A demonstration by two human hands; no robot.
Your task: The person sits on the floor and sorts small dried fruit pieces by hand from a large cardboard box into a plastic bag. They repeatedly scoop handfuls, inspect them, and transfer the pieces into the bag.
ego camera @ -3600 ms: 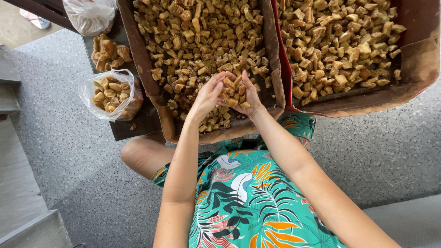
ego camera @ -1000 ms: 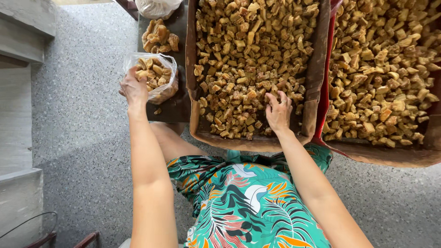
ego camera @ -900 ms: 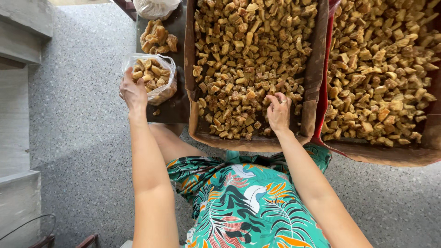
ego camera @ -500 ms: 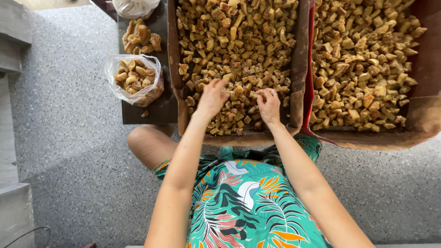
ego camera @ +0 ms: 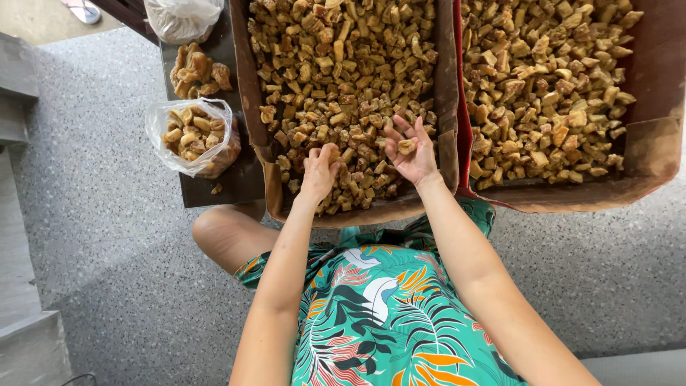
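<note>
Two cardboard boxes stand before me, both full of small golden-brown fried chunks. My left hand (ego camera: 319,170) rests palm down on the pieces in the left box (ego camera: 251,93), fingers curled around one or more chunks. My right hand (ego camera: 409,150) is turned palm up over the same box, near its right wall, with a single brown chunk (ego camera: 407,146) lying in the palm and the fingers spread. The right box (ego camera: 647,154) is beside it, untouched.
An open clear plastic bag (ego camera: 191,136) partly filled with chunks sits on a dark board (ego camera: 214,187) left of the boxes, with a loose pile of pieces (ego camera: 196,70) and a tied white bag (ego camera: 182,18) behind it. Speckled grey floor lies all around; a concrete step (ego camera: 18,93) is at far left.
My left hand has come back from the plastic bag to the left box. My right hand has turned palm up with a chunk in it.
</note>
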